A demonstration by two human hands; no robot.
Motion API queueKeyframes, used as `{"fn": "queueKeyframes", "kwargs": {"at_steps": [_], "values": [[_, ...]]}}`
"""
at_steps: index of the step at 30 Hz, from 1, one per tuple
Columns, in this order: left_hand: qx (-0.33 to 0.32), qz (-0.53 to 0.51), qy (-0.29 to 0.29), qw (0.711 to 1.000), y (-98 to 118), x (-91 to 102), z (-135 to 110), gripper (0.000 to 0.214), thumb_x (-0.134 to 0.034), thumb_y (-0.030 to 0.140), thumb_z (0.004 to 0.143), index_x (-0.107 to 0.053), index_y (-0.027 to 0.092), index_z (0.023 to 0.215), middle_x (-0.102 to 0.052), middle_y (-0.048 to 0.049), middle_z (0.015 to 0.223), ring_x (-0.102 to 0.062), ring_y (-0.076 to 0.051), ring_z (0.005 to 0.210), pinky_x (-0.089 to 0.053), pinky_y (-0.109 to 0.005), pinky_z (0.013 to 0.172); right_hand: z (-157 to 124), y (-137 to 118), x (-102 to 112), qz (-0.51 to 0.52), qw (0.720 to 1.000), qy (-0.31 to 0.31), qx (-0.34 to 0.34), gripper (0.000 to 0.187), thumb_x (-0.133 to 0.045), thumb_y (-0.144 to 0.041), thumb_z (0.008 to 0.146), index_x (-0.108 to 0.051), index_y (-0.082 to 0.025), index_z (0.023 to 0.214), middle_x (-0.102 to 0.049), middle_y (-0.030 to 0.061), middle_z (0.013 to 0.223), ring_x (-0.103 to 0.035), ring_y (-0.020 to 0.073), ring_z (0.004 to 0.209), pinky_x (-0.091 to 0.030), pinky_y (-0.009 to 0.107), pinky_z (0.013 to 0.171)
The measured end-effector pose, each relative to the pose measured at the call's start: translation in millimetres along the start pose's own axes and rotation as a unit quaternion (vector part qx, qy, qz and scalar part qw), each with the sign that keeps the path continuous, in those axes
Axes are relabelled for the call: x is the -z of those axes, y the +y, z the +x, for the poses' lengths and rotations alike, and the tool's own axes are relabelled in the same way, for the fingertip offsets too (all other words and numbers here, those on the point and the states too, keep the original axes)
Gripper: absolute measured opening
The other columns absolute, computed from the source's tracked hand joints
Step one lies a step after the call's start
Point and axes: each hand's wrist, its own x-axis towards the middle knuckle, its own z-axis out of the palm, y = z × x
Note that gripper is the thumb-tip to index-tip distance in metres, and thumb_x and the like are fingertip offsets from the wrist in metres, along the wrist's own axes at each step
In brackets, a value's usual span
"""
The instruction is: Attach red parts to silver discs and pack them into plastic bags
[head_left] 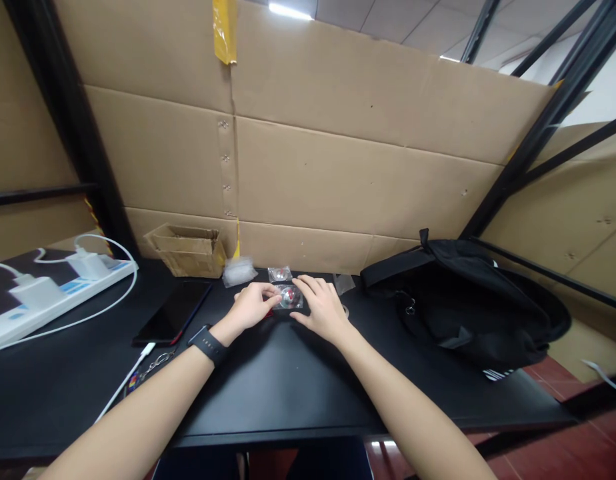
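A small clear plastic packet (289, 297) with a round, shiny, partly red item inside lies on the black table between my hands. My left hand (253, 305), with a dark watch on its wrist, pinches the packet's left edge between thumb and fingers. Something red shows just under that hand. My right hand (321, 308) is at the packet's right side, fingers apart and curved, holding nothing; its fingertips are close to the packet, and I cannot tell whether they touch. A similar packet (279, 274) lies just behind. Part of a round item shows beside my right hand.
Left of my hands are a stack of clear bags (239, 271), an open cardboard box (191, 252), a dark phone (173, 313), a white cable and a power strip (63, 300). A black backpack (468, 293) lies right. A cardboard wall (308, 173) closes the back.
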Motion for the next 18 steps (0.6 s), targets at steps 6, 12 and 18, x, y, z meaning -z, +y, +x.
{"fn": "queueKeyframes", "kwargs": {"at_steps": [6, 12, 18], "values": [[-0.027, -0.025, -0.023, 0.999, 1, -10.6, -2, 0.029, -0.063, 0.047, 0.085, -0.076, 0.023, 0.094, -0.079, -0.0033, 0.096, -0.072, -0.024, 0.090, -0.048, -0.033, 0.083, 2, -3, -11, -0.019, 1.000, 0.008, 0.021, 0.055, -0.076, -0.036, 0.087, -0.056, -0.023, 0.136, -0.067, 0.0111, 0.132, -0.054, 0.0297, 0.118, -0.032, 0.045, 0.094], [-0.078, 0.087, 0.005, 0.993, 12, -6.8, -11, 0.026, -0.055, 0.045, 0.093, -0.072, 0.028, 0.104, -0.078, -0.0016, 0.103, -0.067, -0.026, 0.105, -0.039, -0.039, 0.091, 1, 9, -11, 0.018, 1.000, 0.006, -0.006, 0.044, -0.076, -0.036, 0.085, -0.060, -0.025, 0.125, -0.071, 0.0083, 0.123, -0.055, 0.0279, 0.114, -0.027, 0.044, 0.091], [-0.112, 0.205, 0.073, 0.970, 4, 10.5, -10, 0.018, -0.055, 0.032, 0.094, -0.068, 0.027, 0.106, -0.073, -0.0047, 0.112, -0.057, -0.029, 0.116, -0.031, -0.047, 0.093, 30, 60, -12, -0.016, 0.995, -0.073, -0.063, 0.038, -0.077, -0.032, 0.081, -0.065, -0.024, 0.117, -0.071, 0.0075, 0.113, -0.054, 0.0272, 0.108, -0.027, 0.043, 0.091]]}}
